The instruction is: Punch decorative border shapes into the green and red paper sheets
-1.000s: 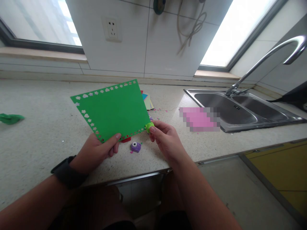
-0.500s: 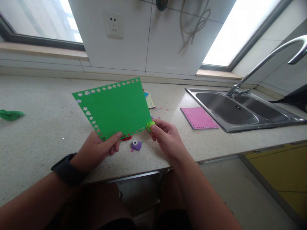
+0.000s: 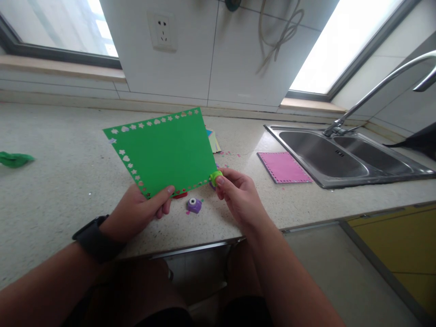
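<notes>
A green sheet of paper is held up above the counter, tilted, with star, heart and flower holes along its top, left and bottom edges. My left hand pinches its lower left edge, thumb on the front. In my right hand a lime-green craft punch is gripped between thumb and fingers at the sheet's lower right corner. Below the sheet a purple craft punch with a star on its white face lies on the counter. A red object is partly hidden behind the sheet's lower edge.
A pink sheet with punched edges lies right of my hands, beside the steel sink. Several coloured papers lie partly behind the green sheet. Small paper bits are scattered nearby. A crumpled green item is at the far left.
The view has shifted slightly. Both hands keep their hold on the sheet and the punch, which stays at the lower right corner.
</notes>
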`<state>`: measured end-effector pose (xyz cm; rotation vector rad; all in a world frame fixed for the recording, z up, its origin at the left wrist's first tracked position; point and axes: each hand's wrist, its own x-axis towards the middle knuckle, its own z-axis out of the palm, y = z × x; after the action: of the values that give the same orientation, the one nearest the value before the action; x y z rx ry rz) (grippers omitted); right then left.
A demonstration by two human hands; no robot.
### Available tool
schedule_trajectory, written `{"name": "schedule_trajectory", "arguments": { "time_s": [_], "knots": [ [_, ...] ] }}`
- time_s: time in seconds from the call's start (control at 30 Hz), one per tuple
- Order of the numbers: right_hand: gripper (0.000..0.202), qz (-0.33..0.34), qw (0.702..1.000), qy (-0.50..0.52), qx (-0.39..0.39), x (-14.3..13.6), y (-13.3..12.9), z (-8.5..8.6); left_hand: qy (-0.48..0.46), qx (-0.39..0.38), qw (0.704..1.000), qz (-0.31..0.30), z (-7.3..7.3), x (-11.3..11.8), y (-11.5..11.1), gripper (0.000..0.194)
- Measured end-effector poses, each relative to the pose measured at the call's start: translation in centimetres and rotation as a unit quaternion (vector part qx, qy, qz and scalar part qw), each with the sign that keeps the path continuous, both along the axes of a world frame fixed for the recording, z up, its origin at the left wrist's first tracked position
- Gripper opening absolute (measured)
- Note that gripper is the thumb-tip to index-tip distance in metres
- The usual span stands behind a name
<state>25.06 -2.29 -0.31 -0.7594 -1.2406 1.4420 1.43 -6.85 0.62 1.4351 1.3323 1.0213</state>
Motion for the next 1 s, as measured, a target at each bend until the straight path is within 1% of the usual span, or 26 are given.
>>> {"name": "schedule_trajectory", "arguments": {
  "time_s": [0.13,0.4,0.77,0.9,1.0],
  "knots": [
    [0.018,-0.002,1.000,0.000,-0.003,-0.07,-0.04,0.12,0.013,0.006,1.000,0.001,0.16,0.07,-0.03,0.044],
    [0.020,-0.002,1.000,-0.006,-0.009,-0.08,-0.04,0.17,0.027,0.002,1.000,-0.001,-0.14,-0.23,-0.03,0.044],
    [0.019,-0.001,1.000,-0.008,-0.010,-0.09,-0.12,0.18,0.037,0.008,0.999,0.002,0.08,-0.09,-0.02,0.044],
    [0.018,-0.004,1.000,-0.013,-0.007,-0.11,-0.12,0.13,0.032,0.005,0.999,0.004,0.02,-0.10,-0.08,0.045],
    [0.021,-0.010,1.000,-0.022,-0.012,-0.15,-0.13,0.19,0.017,-0.008,1.000,0.004,-0.10,-0.15,-0.13,0.044]
  ]
}}
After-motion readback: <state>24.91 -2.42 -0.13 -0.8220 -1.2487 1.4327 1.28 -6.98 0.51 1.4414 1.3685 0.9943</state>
